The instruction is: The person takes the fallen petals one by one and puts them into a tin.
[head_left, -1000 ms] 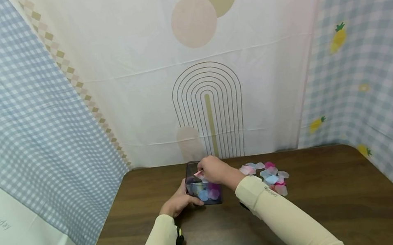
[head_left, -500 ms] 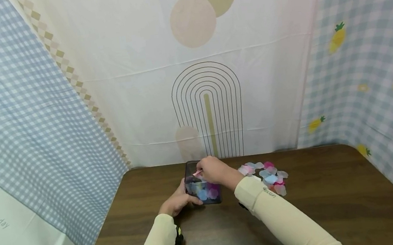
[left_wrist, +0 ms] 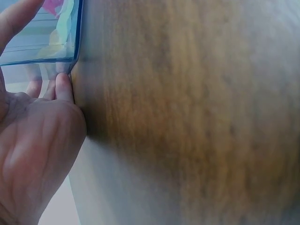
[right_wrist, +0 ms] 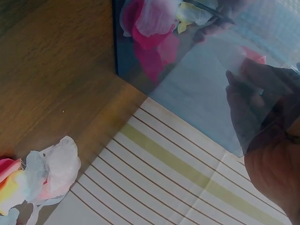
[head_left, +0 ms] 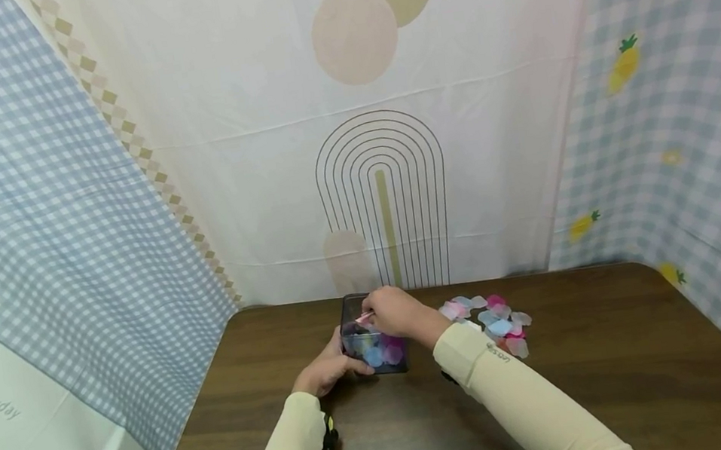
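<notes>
A transparent, dark-tinted box [head_left: 354, 347] stands on the table with blue, purple and yellowish petals [head_left: 374, 358] visible through its front wall. My left hand [head_left: 325, 371] holds the box at its left side, thumb along the lower front; in the left wrist view, the fingers of this hand [left_wrist: 40, 145] lie against the box wall. My right hand [head_left: 396, 313] reaches in through the box's open top and pinches a pink petal [head_left: 364, 318]. Through the tinted wall in the right wrist view, the same pink petal [right_wrist: 254, 55] shows at the fingertips.
To the right of the box lies a loose group of blue, white and pink petals [head_left: 500, 328] on the brown wooden table [head_left: 599, 376]. A white patterned cloth [head_left: 277, 213] hangs behind the table's back edge. Checked cloths [head_left: 54, 182] hang at both sides.
</notes>
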### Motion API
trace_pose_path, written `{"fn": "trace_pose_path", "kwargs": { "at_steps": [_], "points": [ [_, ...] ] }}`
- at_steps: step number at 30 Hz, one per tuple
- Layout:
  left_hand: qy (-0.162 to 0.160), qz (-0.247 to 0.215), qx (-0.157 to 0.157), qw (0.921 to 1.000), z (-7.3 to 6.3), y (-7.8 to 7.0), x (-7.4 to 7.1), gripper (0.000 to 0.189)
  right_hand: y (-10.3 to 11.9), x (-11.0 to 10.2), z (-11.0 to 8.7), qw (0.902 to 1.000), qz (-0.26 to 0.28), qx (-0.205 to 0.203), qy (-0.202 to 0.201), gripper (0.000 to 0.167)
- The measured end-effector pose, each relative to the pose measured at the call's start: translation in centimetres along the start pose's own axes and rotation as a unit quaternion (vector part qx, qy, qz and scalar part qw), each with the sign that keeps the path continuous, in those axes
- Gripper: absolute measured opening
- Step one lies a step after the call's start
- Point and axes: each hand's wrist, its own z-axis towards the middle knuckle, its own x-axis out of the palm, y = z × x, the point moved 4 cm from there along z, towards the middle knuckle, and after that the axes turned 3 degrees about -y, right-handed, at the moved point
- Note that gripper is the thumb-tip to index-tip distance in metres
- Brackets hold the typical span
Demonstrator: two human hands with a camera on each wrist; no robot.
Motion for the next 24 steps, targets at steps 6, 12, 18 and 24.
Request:
{"fn": "trace_pose_path", "kwargs": {
  "at_steps": [6, 12, 18, 24],
  "points": [
    [0.01, -0.002, 0.004, 0.9999, 0.1, 0.04, 0.01, 0.107, -0.27, 0.09, 0.07, 1.0, 0.0, 0.002, -0.004, 0.016],
    [0.01, -0.004, -0.001, 0.9999, 0.07, 0.06, -0.07, 0.106, -0.2, 0.06, 0.06, 0.9998, 0.02, -0.001, -0.001, 0.019],
    [0.016, -0.007, 0.004, 0.9998, 0.04, 0.08, 0.12, 0.106, -0.28, 0.09, -0.11, 0.9998, 0.019, -0.003, 0.005, 0.023],
    [0.018, -0.012, 0.001, 0.9998, 0.27, 0.24, -0.07, 0.107, -0.14, 0.02, 0.01, 0.9996, 0.029, -0.004, 0.003, 0.023]
  ]
}}
